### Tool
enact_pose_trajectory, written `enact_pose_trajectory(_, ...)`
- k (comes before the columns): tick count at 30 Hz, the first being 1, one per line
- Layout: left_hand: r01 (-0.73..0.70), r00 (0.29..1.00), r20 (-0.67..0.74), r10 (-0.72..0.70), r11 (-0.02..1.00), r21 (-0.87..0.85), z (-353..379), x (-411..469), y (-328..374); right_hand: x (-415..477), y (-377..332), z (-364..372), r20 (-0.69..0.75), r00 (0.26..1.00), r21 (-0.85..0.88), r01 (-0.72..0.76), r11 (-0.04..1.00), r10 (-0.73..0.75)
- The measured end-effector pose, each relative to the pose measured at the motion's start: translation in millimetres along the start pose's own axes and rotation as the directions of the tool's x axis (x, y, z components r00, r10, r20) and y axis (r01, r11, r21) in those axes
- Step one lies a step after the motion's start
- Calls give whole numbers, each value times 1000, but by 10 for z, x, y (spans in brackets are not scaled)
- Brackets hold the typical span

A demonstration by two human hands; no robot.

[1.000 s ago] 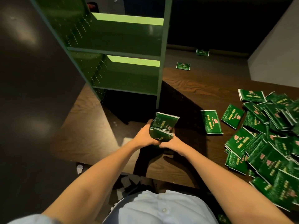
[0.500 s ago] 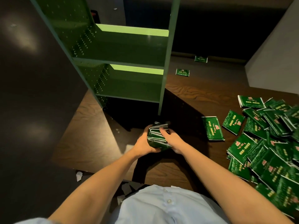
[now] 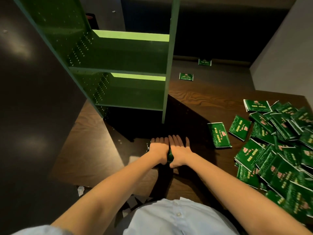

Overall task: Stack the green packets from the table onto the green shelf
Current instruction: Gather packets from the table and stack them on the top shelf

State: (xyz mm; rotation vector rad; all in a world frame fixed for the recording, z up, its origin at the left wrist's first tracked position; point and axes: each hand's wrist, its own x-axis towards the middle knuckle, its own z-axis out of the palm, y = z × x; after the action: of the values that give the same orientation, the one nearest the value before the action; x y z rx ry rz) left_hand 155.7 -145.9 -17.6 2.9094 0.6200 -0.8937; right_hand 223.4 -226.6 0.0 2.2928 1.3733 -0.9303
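A small stack of green packets [image 3: 169, 156] rests on the dark wooden table [image 3: 94, 141], just in front of the foot of the green shelf [image 3: 118, 70]. My left hand [image 3: 158, 149] and my right hand [image 3: 180, 150] lie side by side flat on top of it, fingers straight, thumbs at its near edge. They cover most of the stack. The shelf's boards [image 3: 132, 107] are bare. A big loose pile of green packets [image 3: 279, 158] lies on the table's right side.
One packet [image 3: 219, 137] lies alone between my hands and the pile. Two more packets [image 3: 186, 76] [image 3: 204, 62] lie beyond the table's far edge. A dark panel [image 3: 33, 99] stands on the left, a pale wall [image 3: 284, 56] on the right.
The stack was held up between both hands; it has come down onto the table, and both hands have flattened on top of it, nearer the shelf's foot.
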Motion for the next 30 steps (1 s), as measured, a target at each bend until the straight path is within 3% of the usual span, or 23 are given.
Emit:
enact_pose_trajectory(4, -40, 998, -52, 39, 999, -4, 97, -55, -168, -21, 76, 175, -175, 984, -98, -54, 994, 36)
enact_pose_trajectory(11, -54, 972, -234, 27, 993, -108, 172, -80, -80, 66, 101, 189, -303, 952, 126, 90, 988, -48)
enact_pose_trajectory(15, -4, 960, -267, -86, 948, -319, 184, -83, -196, 38, 242, 228, -336, 942, 308, 128, 943, -18)
enact_pose_trajectory(17, 22, 929, -289, -229, 816, -578, 196, -95, -347, -2, 354, 230, -296, 949, 451, 40, 892, 107)
enact_pose_trajectory(19, -100, 931, -250, -265, 474, -875, 159, -131, -454, 36, 451, 263, -231, 956, 623, 2, 783, 182)
enact_pose_trajectory(20, -177, 941, -257, -218, 330, -927, 143, -149, -475, 34, 456, 235, -230, 966, 671, 67, 738, 122)
enact_pose_trajectory(21, -237, 948, -279, -155, 246, -940, 138, -169, -471, 27, 436, 199, -267, 964, 688, 185, 702, 8)
enact_pose_trajectory(24, -276, 961, -277, 2, 110, -955, 305, -191, -379, 44, 318, 136, -350, 919, 697, 387, 604, -184)
enact_pose_trajectory(26, -224, 974, -225, 12, 181, -958, 452, -192, -363, 72, 273, 156, -330, 922, 736, 385, 557, -202)
enact_pose_trajectory(28, -236, 971, -240, 19, 280, -930, 563, -234, -362, 119, 276, 262, -241, 945, 740, 328, 588, -223)
enact_pose_trajectory(30, -239, 970, -244, 19, 276, -931, 622, -238, -351, 151, 298, 375, -192, 953, 738, 297, 606, -233)
